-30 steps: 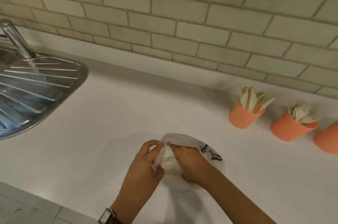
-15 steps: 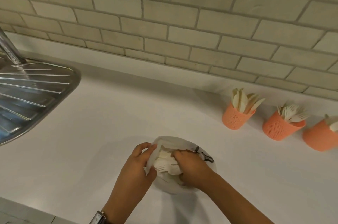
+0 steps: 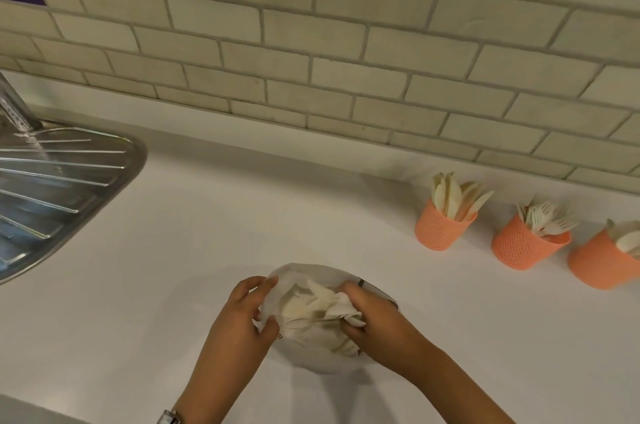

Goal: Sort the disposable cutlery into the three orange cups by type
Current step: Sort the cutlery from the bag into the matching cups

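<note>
While the left hand (image 3: pixel 242 316) pinches the edge of a thin white bag (image 3: pixel 311 359) and holds its mouth apart, the right hand (image 3: pixel 375 318) curls its fingers round a bundle of disposable cutlery (image 3: pixel 320 300) at the bag's opening. The bundle lies between the two hands and partly inside the bag, which rests on the white counter (image 3: pixel 173 250) directly under them. A watch (image 3: pixel 169 418) shows on the left wrist.

By my reading, the step in hand is drawing a mixed handful out of the bag, and no piece of it has been sorted yet. The next move calls for lifting the bundle clear without the thin film clinging to it or snagging it. Then the pieces must be told apart by their heads before any goes into a cup.

Beyond the right hand and off to its right stand the three cups in a row, well apart from the bag. The first orange cup (image 3: pixel 438 229), nearest that hand, holds long flat pieces that look like knives (image 3: pixel 462 196). The second orange cup (image 3: pixel 519 245), just past it, holds forks (image 3: pixel 547 217) with tines showing. The third orange cup (image 3: pixel 599 262), farthest out and cut by the frame edge, holds rounded pieces, probably spoons (image 3: pixel 627 238). Far to the left of the left hand lies a steel drainer (image 3: pixel 52 188), and a tiled wall (image 3: pixel 311 42) rises behind the counter.
</note>
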`<state>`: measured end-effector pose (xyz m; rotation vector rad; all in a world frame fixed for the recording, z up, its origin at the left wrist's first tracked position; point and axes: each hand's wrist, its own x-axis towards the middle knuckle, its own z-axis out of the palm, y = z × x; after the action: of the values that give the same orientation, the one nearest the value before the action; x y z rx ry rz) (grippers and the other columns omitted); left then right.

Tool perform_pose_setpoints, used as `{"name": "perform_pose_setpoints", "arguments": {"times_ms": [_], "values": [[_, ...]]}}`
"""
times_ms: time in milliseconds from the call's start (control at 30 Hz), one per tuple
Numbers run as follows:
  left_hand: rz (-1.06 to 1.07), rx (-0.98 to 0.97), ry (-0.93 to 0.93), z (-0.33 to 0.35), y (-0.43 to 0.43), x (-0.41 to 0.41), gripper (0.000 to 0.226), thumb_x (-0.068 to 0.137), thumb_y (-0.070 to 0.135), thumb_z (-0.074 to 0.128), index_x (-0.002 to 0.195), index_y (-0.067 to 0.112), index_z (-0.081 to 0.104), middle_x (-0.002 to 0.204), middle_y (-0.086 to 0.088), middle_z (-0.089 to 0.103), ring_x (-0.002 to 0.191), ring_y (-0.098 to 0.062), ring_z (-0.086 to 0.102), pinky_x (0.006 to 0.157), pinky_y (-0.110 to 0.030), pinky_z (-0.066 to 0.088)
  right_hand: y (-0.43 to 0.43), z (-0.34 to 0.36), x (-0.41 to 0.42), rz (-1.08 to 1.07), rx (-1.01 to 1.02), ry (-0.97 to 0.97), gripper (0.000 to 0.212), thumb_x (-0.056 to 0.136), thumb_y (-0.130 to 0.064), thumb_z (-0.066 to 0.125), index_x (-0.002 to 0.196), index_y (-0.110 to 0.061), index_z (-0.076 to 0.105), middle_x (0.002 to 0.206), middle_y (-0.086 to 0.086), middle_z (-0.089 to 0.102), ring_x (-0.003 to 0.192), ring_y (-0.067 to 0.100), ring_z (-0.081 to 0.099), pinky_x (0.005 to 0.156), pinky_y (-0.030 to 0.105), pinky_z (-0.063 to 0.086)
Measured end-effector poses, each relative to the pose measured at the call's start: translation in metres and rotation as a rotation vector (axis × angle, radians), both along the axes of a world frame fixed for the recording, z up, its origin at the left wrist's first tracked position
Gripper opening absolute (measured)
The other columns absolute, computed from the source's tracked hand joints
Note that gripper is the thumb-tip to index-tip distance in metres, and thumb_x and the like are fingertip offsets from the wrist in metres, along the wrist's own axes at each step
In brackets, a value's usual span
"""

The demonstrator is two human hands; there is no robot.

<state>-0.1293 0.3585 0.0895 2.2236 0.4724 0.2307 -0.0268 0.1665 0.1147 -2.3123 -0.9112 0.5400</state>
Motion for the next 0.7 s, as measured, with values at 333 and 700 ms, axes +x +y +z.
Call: {"name": "perform_pose_setpoints", "arguments": {"times_ms": [333,700], "values": [[-0.078,0.076,-0.248,0.028,-0.046,0.037,0.032,0.075,0.039,0.057,0.107,0.04,0.062,0.117,0.026,0.048,0.103,0.0,0.042,0.086,-0.01,0.029,-0.055,0.044,-0.007,-0.731,0.871,0.519,0.021,0.093,-0.013,0.053,0.075,-0.01,0.062,0.057,0.012,0.058,0.047,0.021,0.051,0.052,0.031,0.044],[-0.494,-0.198,-0.161,0.061,-0.241,0.105,0.021,0.082,0.033,0.065,0.098,0.045,0.062,0.103,0.032,0.059,0.096,0.005,0.054,0.076,-0.002,0.039,-0.194,0.038,0.01,-0.886,0.809,0.49,0.031,0.094,-0.025,0.053,0.072,-0.004,0.06,0.053,0.012,0.058,0.04,0.021,0.05,0.045,0.028,0.046]]}}
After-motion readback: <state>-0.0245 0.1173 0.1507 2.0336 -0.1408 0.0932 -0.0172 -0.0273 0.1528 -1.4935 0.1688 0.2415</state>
